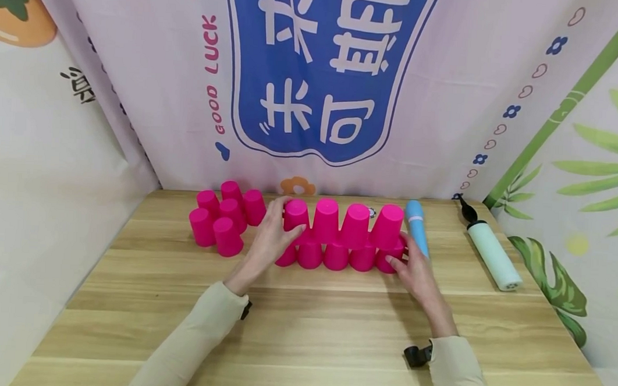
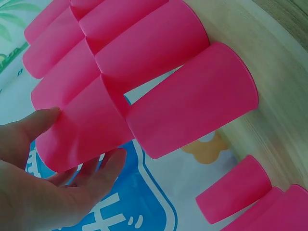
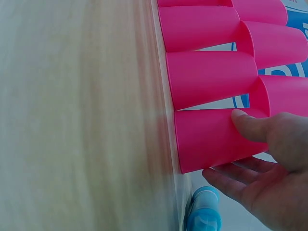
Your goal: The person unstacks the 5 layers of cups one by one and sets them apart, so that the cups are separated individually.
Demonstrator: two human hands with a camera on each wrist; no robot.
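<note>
Pink plastic cups stand upside down in two tiers at the back of the table, several in each row. My left hand (image 1: 270, 236) holds the leftmost upper cup (image 1: 296, 211), thumb on its near side and fingers round the far side. In the left wrist view, that cup (image 2: 89, 130) straddles the rims of the row below. At the other end, my right hand (image 1: 416, 270) grips the rightmost lower cup (image 3: 216, 137) between thumb and fingers. Between the hands, upper cups (image 1: 325, 220) rest over lower cups (image 1: 336, 257).
To the left stands a loose group of several upside-down pink cups (image 1: 226, 235). Right of the tiers lies a light blue cylinder (image 1: 417, 228). Farther right is a pale green hand pump (image 1: 494, 255) with a black nozzle. A printed cloth (image 1: 176, 122) hangs behind the wooden table (image 1: 333, 334).
</note>
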